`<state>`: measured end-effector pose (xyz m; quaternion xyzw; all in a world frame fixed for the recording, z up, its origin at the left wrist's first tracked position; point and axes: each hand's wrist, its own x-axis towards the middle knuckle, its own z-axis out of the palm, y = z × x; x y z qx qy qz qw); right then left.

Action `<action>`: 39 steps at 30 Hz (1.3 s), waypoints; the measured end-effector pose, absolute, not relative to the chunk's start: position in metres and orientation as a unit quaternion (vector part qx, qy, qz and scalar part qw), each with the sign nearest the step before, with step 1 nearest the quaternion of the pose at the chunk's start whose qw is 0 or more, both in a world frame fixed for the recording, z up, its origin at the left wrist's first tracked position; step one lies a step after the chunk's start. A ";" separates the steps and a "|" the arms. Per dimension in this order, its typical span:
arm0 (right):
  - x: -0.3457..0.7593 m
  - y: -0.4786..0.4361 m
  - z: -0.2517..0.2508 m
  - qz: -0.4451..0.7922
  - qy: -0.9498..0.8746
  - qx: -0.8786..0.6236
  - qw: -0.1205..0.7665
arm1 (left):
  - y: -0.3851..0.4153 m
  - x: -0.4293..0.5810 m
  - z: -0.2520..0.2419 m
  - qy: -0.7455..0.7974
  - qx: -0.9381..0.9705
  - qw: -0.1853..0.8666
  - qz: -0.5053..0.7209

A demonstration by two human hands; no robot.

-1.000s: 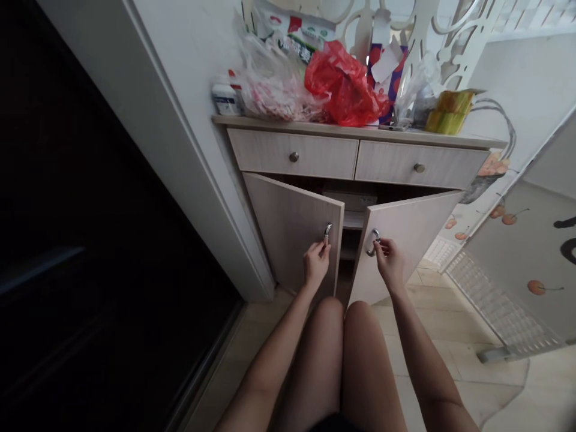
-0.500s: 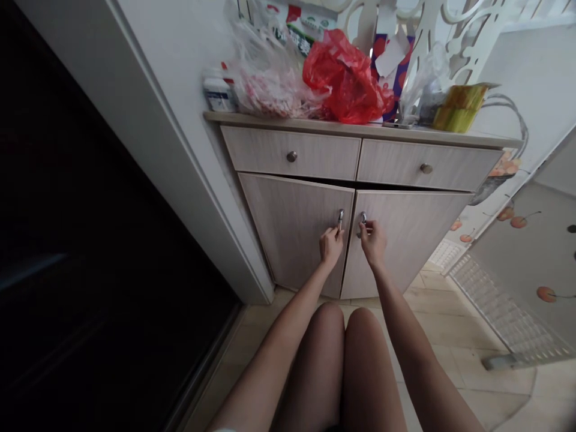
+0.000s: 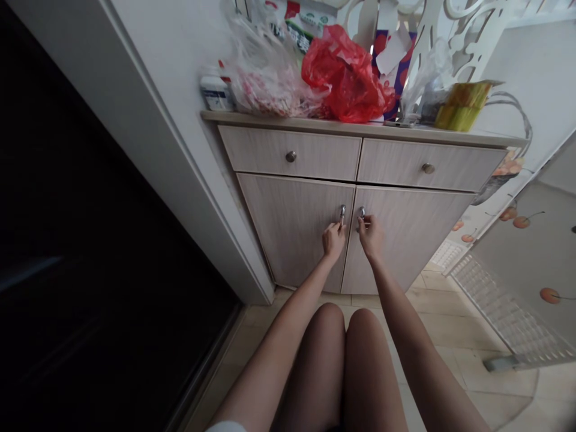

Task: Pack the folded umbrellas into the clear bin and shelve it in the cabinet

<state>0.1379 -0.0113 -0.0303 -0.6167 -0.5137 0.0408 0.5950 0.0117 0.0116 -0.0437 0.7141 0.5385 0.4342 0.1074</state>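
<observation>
Two light wood-grain cabinet doors stand side by side, the left door (image 3: pixel 288 228) and the right door (image 3: pixel 409 234), nearly flush with the cabinet front. My left hand (image 3: pixel 333 240) grips the lower part of the left door's metal handle (image 3: pixel 342 210). Opposite it, my right hand (image 3: pixel 371 237) has its fingers closed round the right door's handle (image 3: pixel 362 212). A thin dark gap shows along the top of both doors. Above them are two shut drawers, the left drawer (image 3: pixel 256 150) and the right drawer (image 3: pixel 468 165), each with a round knob.
On the cabinet top (image 3: pixel 315 124) lie a red plastic bag (image 3: pixel 346 78), a clear plastic bag (image 3: pixel 270 84), a white bottle (image 3: pixel 216 93) and a yellow-green packet (image 3: pixel 463 108). A wall edge (image 3: pixel 180 150) borders the left side. A cherry-patterned panel (image 3: pixel 517 264) stands at the right.
Both doors have swung inward, and the dark gap under the drawers has narrowed to a thin line. My hands have moved forward with the handles.
</observation>
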 end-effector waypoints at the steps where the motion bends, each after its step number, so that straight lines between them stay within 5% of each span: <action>1: 0.138 -0.010 -0.031 0.038 -0.512 -0.617 0.596 | 0.012 0.012 -0.043 0.540 0.714 0.107 0.433; 39: 0.137 0.016 -0.030 0.038 -0.503 -0.612 0.609 | 0.031 0.020 -0.037 0.536 0.712 0.124 0.437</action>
